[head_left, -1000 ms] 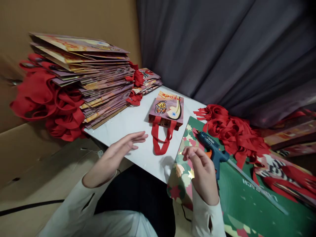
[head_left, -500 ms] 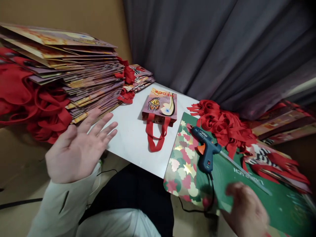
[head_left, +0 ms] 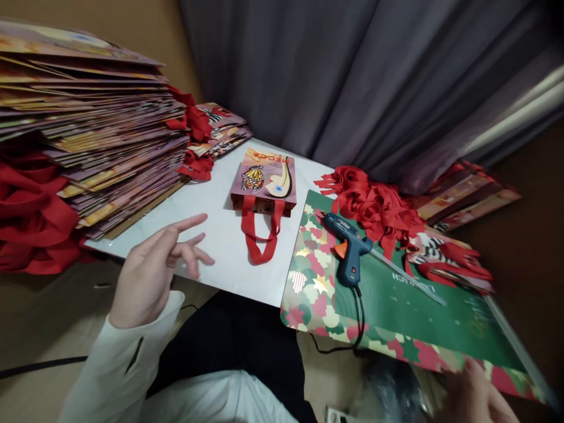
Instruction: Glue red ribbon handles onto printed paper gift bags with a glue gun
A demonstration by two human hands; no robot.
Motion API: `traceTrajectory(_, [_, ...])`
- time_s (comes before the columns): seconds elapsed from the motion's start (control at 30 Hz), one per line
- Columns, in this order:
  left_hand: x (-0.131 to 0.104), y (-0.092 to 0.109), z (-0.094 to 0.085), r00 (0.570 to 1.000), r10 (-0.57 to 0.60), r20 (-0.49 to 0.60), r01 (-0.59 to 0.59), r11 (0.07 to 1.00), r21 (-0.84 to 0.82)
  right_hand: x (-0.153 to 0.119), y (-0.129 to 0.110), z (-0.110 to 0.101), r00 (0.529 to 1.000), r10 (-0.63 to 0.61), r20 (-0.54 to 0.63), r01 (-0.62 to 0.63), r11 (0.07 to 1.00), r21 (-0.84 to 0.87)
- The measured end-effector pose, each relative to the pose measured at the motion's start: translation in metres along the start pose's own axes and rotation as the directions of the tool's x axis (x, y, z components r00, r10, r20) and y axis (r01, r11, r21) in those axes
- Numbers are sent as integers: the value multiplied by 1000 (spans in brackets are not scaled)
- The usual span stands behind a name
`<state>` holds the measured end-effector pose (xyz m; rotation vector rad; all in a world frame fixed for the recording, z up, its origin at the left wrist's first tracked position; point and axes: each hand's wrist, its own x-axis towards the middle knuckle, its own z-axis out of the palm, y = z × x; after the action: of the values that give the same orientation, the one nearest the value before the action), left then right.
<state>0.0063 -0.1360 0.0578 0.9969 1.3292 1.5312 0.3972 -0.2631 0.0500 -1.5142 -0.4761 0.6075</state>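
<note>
My left hand (head_left: 152,270) hovers over the front edge of the white table (head_left: 211,235), its fingers apart and nothing in it. To its right a small printed paper bag (head_left: 267,176) with a butterfly picture lies on the table. Two red ribbon handles (head_left: 259,258) on the bag point toward me. Low at the right, my right hand (head_left: 480,393) is by the front edge of the green board (head_left: 405,317); motion blurs it and its fingers are unclear. On that board rests a blue glue gun (head_left: 350,252) with an orange trigger and a clear glue stick in its back.
A tall stack of flat printed bags (head_left: 118,129) with red handles stands at the left. Loose red ribbons (head_left: 374,202) are heaped behind the glue gun. More printed bags (head_left: 467,194) sit at the right. A grey curtain (head_left: 308,76) hangs behind; a black cord (head_left: 361,317) runs off the board.
My left hand has turned from palm up to sideways, fingers now toward the table. My right hand has moved right and down. The view has shifted, with the bag and glue gun staying put.
</note>
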Motion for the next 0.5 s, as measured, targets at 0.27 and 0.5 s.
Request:
traceTrajectory(0.27, [-2, -5, 3, 997, 63, 43, -70, 981, 180, -6, -10, 104, 663, 60, 746, -398, 873, 283])
traceTrajectory(0.5, [-35, -7, 69, 888, 400, 228, -447, 866, 223, -47, -20, 166, 193, 8, 981, -732, 667, 139])
